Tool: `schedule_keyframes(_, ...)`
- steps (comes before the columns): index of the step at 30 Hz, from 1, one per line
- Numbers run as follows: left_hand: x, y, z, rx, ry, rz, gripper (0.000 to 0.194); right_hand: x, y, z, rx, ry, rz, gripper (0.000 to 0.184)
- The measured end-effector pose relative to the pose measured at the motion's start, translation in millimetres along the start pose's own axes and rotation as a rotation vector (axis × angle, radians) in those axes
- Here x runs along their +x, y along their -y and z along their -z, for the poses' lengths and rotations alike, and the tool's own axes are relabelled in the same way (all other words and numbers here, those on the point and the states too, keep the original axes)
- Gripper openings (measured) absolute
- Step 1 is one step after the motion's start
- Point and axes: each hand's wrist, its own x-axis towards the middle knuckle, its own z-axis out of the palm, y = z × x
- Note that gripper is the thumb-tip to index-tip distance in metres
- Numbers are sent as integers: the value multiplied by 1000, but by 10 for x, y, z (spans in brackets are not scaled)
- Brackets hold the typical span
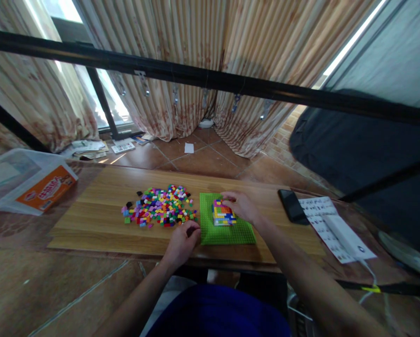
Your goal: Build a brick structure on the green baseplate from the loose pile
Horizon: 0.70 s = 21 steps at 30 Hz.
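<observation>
A small block of stacked toy bricks (224, 215), in white, blue, yellow, orange and purple, stands on a green studded baseplate (210, 236). My right hand (241, 207) reaches over its far right side, with thumb and fingers closed at the top of the stack. Any single brick between those fingertips is hidden. Beside the baseplate's left edge, my left hand (182, 242) rests low with curled fingers, thumb and forefinger close together. Whatever they may pinch is too small to make out. Just beyond this hand spreads a pile of loose coloured bricks (161, 206).
The wooden board (90, 210) lies on a low table. A clear plastic box (31, 182) with an orange label stands at the far left. On the right are a black phone (293, 206), a printed sheet (317, 210) and a white device (345, 236) with a cable. A black bar (196, 77) crosses ahead.
</observation>
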Motion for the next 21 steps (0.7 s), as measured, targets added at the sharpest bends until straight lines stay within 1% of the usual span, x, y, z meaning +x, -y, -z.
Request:
schedule_keyframes(3,10,-30,-16,-89,-32,15,12,-141,35,-1,123,-213,-66,23)
schedule_keyframes(5,16,-75,-57,-204,-39,66,13,-302,109,-47,208,-296,-93,23)
schedule_keyframes(6,19,-106,-86,-275,-39,102,13,-400,160,-90,255,-289,-108,23)
schedule_keyframes(8,23,-180,-153,-415,-36,171,15,-607,279,-209,376,-183,-105,24)
schedule_keyframes(9,25,-220,-188,-471,-34,193,16,-705,341,-275,420,-150,-105,23)
schedule_keyframes(12,30,-327,-279,-576,-16,209,20,-920,504,-434,502,-184,-109,20)
schedule_keyframes(14,29,-376,-317,-609,-2,189,21,-987,578,-479,504,-220,-116,19)
schedule_keyframes(17,17,-411,-341,-601,13,150,20,-1014,646,-470,472,-255,-122,15)
schedule_keyframes(21,-11,-414,-364,-502,25,103,19,-1027,700,-432,412,-311,-99,13)
